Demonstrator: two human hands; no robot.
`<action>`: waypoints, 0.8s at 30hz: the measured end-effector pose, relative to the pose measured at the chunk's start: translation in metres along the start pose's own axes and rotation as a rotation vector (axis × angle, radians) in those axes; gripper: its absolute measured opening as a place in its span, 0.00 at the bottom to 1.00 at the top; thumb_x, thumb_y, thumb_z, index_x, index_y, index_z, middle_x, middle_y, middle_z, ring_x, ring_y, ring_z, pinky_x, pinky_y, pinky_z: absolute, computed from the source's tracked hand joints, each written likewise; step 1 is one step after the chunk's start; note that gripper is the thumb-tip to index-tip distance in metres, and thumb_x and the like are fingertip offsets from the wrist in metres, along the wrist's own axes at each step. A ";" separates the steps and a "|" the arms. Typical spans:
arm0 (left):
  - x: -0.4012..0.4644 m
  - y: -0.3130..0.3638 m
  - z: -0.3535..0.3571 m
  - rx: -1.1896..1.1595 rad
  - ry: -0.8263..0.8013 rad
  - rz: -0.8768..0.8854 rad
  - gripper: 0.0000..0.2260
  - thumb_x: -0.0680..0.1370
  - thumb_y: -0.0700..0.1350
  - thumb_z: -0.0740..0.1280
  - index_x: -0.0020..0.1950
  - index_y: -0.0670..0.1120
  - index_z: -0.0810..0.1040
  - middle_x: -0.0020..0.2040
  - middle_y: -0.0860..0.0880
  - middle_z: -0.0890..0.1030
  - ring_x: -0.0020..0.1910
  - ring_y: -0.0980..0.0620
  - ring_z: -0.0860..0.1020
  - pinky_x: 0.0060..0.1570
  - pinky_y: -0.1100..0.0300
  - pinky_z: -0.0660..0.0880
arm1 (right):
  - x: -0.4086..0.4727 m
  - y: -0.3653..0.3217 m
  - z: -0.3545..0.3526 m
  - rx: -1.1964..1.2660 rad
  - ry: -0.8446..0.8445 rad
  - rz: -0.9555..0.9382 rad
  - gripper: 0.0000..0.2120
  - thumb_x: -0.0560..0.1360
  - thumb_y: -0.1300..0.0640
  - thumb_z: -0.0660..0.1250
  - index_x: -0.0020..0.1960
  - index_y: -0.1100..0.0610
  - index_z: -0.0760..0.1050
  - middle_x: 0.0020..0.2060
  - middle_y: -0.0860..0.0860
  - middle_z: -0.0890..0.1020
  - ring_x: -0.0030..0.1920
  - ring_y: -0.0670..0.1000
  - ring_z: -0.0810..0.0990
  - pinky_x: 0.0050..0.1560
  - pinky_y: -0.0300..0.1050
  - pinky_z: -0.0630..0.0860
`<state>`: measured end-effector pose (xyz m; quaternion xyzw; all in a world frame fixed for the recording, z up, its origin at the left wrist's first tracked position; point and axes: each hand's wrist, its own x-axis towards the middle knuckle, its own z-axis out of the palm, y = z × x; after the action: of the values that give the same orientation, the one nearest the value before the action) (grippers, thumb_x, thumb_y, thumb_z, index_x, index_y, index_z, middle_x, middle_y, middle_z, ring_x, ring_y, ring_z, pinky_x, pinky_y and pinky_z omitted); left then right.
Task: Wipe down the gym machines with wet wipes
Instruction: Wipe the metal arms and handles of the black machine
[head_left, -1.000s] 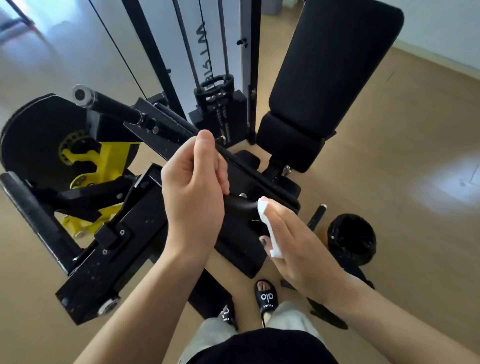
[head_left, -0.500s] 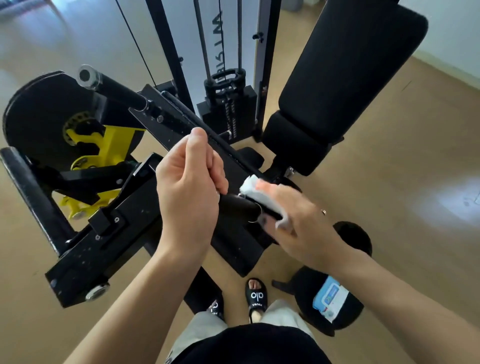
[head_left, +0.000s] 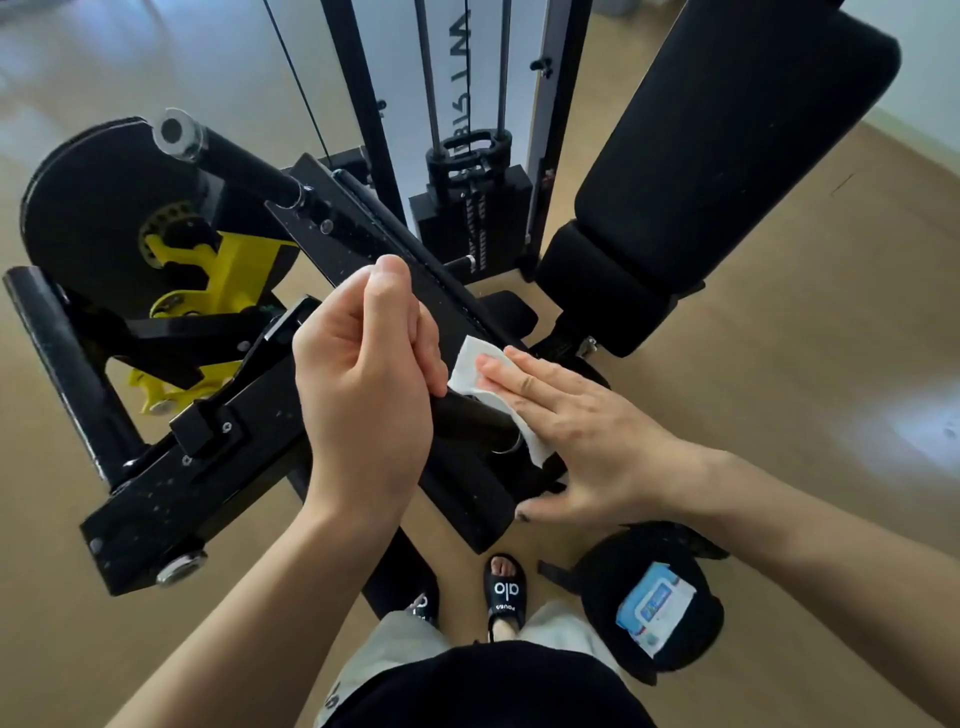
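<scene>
Both forearms were left bare. A black top, pale grey trousers and black slides lettered "alo" in white were worn.

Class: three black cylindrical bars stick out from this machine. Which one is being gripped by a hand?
The short handle at centre: the left hand grips it. The chrome-capped bar and the long roller stand untouched.

Matt padded backrest, glossy wood floor

Handle mostly hidden under left hand; backrest top cut off.
</scene>
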<state>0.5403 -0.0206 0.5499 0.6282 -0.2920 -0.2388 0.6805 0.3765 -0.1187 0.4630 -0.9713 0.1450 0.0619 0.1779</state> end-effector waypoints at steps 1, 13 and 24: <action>0.000 0.000 0.000 0.005 0.005 0.002 0.21 0.86 0.43 0.57 0.32 0.44 0.65 0.27 0.46 0.69 0.26 0.47 0.66 0.31 0.52 0.67 | -0.008 0.000 0.004 0.011 0.022 0.000 0.53 0.73 0.31 0.67 0.84 0.55 0.44 0.83 0.47 0.44 0.82 0.45 0.37 0.82 0.45 0.43; 0.001 0.001 0.002 0.040 0.004 0.009 0.21 0.86 0.42 0.57 0.31 0.43 0.63 0.26 0.48 0.68 0.26 0.47 0.66 0.32 0.55 0.69 | -0.018 -0.029 0.043 -0.416 0.213 0.244 0.57 0.74 0.24 0.56 0.81 0.70 0.48 0.81 0.66 0.51 0.82 0.63 0.48 0.81 0.57 0.47; 0.005 0.004 -0.006 -0.088 -0.145 -0.127 0.21 0.86 0.46 0.57 0.32 0.48 0.65 0.29 0.49 0.68 0.27 0.52 0.66 0.33 0.56 0.69 | -0.021 -0.120 0.112 -0.422 0.254 0.591 0.54 0.76 0.32 0.62 0.80 0.71 0.46 0.80 0.71 0.46 0.81 0.67 0.49 0.80 0.59 0.54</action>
<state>0.5476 -0.0195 0.5540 0.5961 -0.2893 -0.3389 0.6679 0.3849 0.0351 0.4019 -0.9028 0.4239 0.0184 -0.0710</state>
